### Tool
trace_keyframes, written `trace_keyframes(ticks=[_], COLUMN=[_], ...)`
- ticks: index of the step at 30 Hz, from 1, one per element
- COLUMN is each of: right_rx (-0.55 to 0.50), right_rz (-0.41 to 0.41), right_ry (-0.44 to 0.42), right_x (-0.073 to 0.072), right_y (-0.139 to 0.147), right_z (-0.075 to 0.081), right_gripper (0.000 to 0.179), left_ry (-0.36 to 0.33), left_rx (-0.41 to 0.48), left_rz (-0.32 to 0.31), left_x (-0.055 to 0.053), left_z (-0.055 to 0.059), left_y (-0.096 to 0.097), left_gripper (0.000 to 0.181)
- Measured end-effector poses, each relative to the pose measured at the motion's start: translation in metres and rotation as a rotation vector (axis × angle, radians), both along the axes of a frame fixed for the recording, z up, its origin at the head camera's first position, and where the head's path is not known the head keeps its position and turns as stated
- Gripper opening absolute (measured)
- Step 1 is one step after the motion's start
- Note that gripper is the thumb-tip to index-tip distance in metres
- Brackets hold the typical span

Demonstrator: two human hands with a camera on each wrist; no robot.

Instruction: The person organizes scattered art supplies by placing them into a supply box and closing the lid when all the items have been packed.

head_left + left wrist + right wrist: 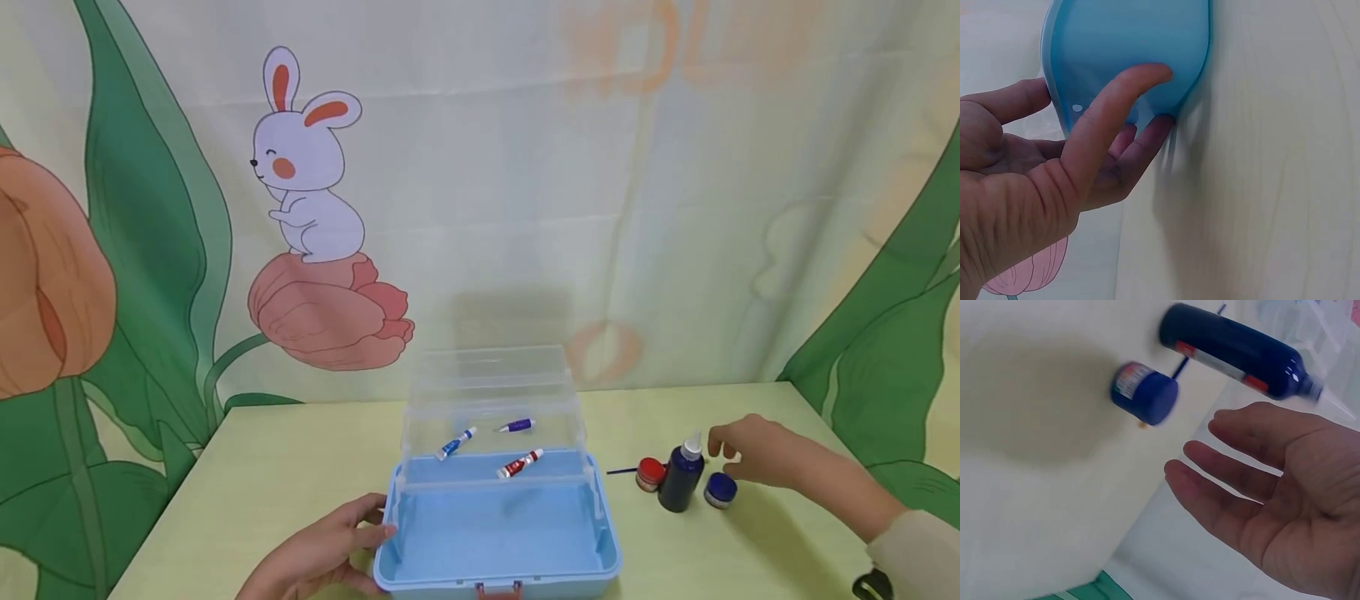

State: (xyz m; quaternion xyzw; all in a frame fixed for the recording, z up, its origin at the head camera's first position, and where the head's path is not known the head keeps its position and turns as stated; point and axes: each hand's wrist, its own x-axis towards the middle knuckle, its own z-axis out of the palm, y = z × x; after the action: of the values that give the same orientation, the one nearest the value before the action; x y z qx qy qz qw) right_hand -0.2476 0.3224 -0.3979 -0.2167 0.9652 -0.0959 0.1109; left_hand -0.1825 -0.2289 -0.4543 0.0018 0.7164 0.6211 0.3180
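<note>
A light blue box [495, 542] with a raised clear lid [487, 367] stands at the table's front. My left hand [330, 546] rests on its left end; in the left wrist view the thumb lies across the blue wall [1129, 37], with other fingers spread at the edge. To the right, my right hand [765, 454] hovers, fingers loosely bent and holding nothing, beside a small blue-lidded jar [721, 490]. A dark blue bottle [680, 479] with a pointed white nozzle stands left of that jar. Next to the bottle is a red-lidded jar [650, 473].
A thin dark blue stick [621, 472] lies behind the jars. A blue paint tube [456, 443], a red paint tube [520, 463] and a purple pen-like item [516, 426] show through the clear plastic; their support is unclear. Behind the table [300, 467] hangs a printed curtain [480, 167].
</note>
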Motion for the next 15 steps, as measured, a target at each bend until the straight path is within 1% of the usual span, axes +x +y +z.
trace_keyframes(ticks=[6,11,13,15], right_rx=[-0.031,-0.026,-0.017,-0.015], right_rz=[0.004,0.000,0.006,0.002], right_ry=[-0.034,-0.003,0.021,0.027], right_x=[0.000,-0.003,-0.003,-0.002], right_y=[0.001,-0.001,-0.002,-0.003], right_z=[-0.022,-0.037,-0.042,-0.045], right_gripper=[0.029,0.039,0.040,0.040], left_ry=[-0.002,0.000,-0.004,-0.005], left_rx=[-0.012,-0.027,-0.036,-0.041], left_rz=[0.006,0.014,0.016,0.016], left_x=[0.001,0.001,0.001,0.001], left_z=[0.002,0.003,0.002,0.002], left_y=[0.001,0.001,0.001,0.001], left_gripper=[0.073,0.072,0.073,0.073])
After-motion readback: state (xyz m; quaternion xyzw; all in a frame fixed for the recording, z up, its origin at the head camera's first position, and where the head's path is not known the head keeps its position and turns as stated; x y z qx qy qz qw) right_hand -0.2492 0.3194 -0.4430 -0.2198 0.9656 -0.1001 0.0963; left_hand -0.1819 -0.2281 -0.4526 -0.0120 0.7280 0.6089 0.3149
